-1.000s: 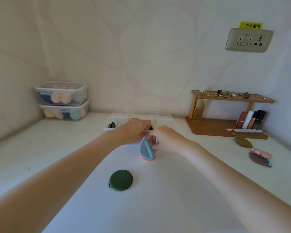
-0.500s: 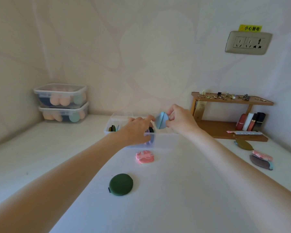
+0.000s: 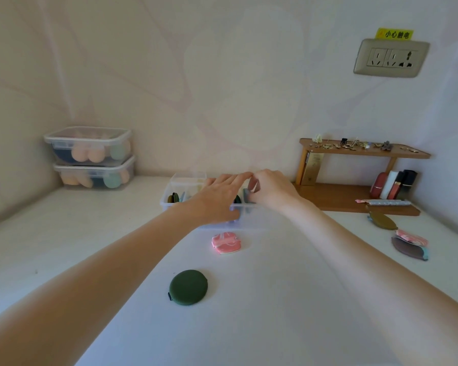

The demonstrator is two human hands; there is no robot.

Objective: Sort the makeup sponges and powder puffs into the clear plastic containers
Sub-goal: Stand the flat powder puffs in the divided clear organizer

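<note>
A clear divided container (image 3: pixel 167 204) stands in the middle of the white table with several puffs set upright inside. My left hand (image 3: pixel 218 199) lies over it with straight fingers, thumb against its front wall. My right hand (image 3: pixel 271 190) pinches a blue-grey puff (image 3: pixel 247 194) and holds it down inside the container's right part. A pink puff (image 3: pixel 226 243) lies flat on the table just in front of the container. A dark green round puff (image 3: pixel 188 287) lies nearer to me.
Two lidded clear boxes (image 3: pixel 90 145) with pastel sponges are stacked in the back left corner. A wooden shelf (image 3: pixel 354 200) with lipsticks and trinkets stands at the right. An olive puff (image 3: pixel 382 220) and a brown-and-pink pile of puffs (image 3: pixel 409 245) lie by it.
My right hand lifted the blue-grey puff off the pink one, carried it up to the container and lowered it inside. My left hand stayed over the container.
</note>
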